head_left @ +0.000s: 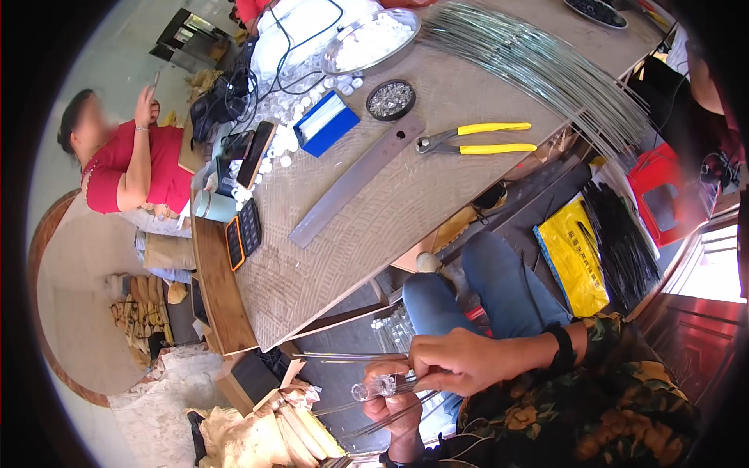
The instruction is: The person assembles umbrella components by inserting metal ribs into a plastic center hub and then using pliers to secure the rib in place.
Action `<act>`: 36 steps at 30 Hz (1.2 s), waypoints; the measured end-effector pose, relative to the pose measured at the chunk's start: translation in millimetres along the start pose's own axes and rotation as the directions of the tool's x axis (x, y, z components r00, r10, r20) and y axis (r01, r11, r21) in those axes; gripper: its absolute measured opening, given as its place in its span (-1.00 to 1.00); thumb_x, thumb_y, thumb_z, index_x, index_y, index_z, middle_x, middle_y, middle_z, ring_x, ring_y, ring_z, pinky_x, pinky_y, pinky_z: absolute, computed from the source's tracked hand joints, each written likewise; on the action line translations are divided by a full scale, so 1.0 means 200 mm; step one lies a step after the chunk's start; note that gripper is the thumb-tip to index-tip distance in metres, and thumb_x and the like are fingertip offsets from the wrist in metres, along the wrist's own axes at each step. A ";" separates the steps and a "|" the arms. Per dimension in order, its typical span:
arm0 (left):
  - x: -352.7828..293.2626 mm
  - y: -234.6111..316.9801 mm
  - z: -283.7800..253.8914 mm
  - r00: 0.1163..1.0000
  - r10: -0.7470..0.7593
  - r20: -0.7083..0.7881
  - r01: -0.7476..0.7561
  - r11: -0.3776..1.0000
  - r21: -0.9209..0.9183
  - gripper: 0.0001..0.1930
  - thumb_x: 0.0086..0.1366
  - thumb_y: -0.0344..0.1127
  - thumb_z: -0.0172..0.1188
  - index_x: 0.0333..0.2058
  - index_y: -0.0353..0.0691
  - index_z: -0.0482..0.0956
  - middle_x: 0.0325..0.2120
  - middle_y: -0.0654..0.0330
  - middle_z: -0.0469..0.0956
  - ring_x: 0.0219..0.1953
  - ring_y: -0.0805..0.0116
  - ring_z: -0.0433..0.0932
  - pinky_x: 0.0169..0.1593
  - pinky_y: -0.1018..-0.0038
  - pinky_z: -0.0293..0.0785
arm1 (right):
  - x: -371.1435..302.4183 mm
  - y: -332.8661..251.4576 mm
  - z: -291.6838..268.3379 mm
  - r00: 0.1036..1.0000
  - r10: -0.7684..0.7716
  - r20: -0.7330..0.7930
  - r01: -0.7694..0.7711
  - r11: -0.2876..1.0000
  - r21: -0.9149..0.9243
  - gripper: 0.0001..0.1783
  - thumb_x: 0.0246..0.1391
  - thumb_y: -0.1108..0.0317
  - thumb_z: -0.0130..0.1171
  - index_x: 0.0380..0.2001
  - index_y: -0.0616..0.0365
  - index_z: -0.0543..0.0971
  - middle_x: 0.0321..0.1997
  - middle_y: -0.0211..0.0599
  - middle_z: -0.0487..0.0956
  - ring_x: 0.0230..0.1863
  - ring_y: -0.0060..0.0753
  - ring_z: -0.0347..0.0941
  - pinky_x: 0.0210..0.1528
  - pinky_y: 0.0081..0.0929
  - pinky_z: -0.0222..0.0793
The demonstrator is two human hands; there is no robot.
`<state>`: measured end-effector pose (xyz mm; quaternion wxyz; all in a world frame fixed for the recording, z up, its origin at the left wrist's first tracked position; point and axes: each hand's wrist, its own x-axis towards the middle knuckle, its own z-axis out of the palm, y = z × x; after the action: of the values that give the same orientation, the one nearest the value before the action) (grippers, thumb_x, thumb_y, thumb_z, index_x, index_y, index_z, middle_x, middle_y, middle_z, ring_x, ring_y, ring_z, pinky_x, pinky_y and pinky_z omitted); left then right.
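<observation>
Over my lap, low in the head view, my two hands work close together. My left hand (401, 412) is closed around a clear, see-through piece (374, 388) with a rounded end, and thin metal wires (355, 358) run out beside it. My right hand (456, 361), with a dark band at its wrist, pinches the wires just right of the clear piece. Its fingertips hide the exact grip point. More thin wires (374, 425) stick out below, by my left hand.
On the table (269, 308) lie yellow-handled pliers (476, 139), a flat metal bar (355, 183), a blue box (326, 125), a dark dish of small parts (391, 100) and a long wire bundle (538, 66). A person in red (156, 164) sits left. A red stool (659, 187) stands right.
</observation>
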<state>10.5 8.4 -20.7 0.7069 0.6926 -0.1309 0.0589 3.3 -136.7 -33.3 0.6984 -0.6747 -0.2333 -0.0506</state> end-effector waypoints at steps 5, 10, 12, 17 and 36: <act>-0.01 -0.01 -0.02 1.000 -0.019 0.010 0.019 1.000 0.003 -0.55 0.07 0.06 0.14 -0.52 -0.32 0.42 -0.51 0.16 0.42 -0.42 0.33 0.42 -0.29 0.45 0.33 | 0.01 0.00 -0.04 0.997 0.064 0.032 -0.067 0.995 0.076 -0.76 -0.06 0.35 0.14 -0.46 0.16 0.28 -0.55 -0.26 0.31 -0.62 -0.20 0.29 -0.61 -0.34 0.11; 0.00 0.01 0.00 0.998 0.006 0.069 -0.005 1.000 -0.016 -0.55 0.09 0.01 0.15 -0.40 -0.36 0.36 -0.48 0.11 0.40 -0.40 0.37 0.41 -0.29 0.48 0.38 | 0.00 0.00 -0.06 0.998 0.051 0.048 -0.054 0.996 0.073 -0.75 -0.06 0.34 0.15 -0.45 0.17 0.29 -0.55 -0.27 0.32 -0.62 -0.23 0.29 -0.58 -0.36 0.12; 0.00 0.03 0.02 0.998 -0.052 0.029 0.051 0.998 0.036 -0.59 0.08 0.00 0.14 -0.48 -0.32 0.45 -0.52 0.17 0.43 -0.40 0.34 0.41 -0.29 0.44 0.32 | -0.01 0.00 -0.06 0.998 0.039 0.046 -0.042 0.996 0.081 -0.75 -0.07 0.34 0.16 -0.44 0.17 0.29 -0.55 -0.27 0.32 -0.62 -0.24 0.29 -0.58 -0.37 0.12; 0.02 0.03 0.00 0.994 -0.028 0.103 0.025 0.999 0.036 -0.53 0.10 0.03 0.11 -0.41 -0.38 0.40 -0.47 0.12 0.40 -0.39 0.38 0.39 -0.29 0.48 0.34 | -0.01 -0.01 -0.06 1.000 0.012 0.001 -0.012 0.995 0.101 -0.79 -0.10 0.40 0.19 -0.46 0.22 0.37 -0.52 -0.28 0.36 -0.58 -0.31 0.33 -0.55 -0.45 0.18; 0.09 0.09 -0.06 0.919 -0.119 0.377 0.186 0.971 -0.149 -0.60 -0.05 -0.42 0.29 -0.17 -0.35 0.50 -0.33 0.12 0.48 -0.27 0.38 0.44 -0.19 0.52 0.36 | -0.05 -0.04 -0.12 0.979 0.166 0.121 -0.176 0.981 0.082 -0.89 -0.06 0.46 0.14 -0.47 0.26 0.43 -0.51 -0.33 0.43 -0.52 -0.52 0.34 -0.48 -0.59 0.21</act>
<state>24.1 18.5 1.3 0.7327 0.6322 -0.2104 -0.1386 -2.0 -163.6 -29.0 0.7162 -0.6610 -0.2159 0.0589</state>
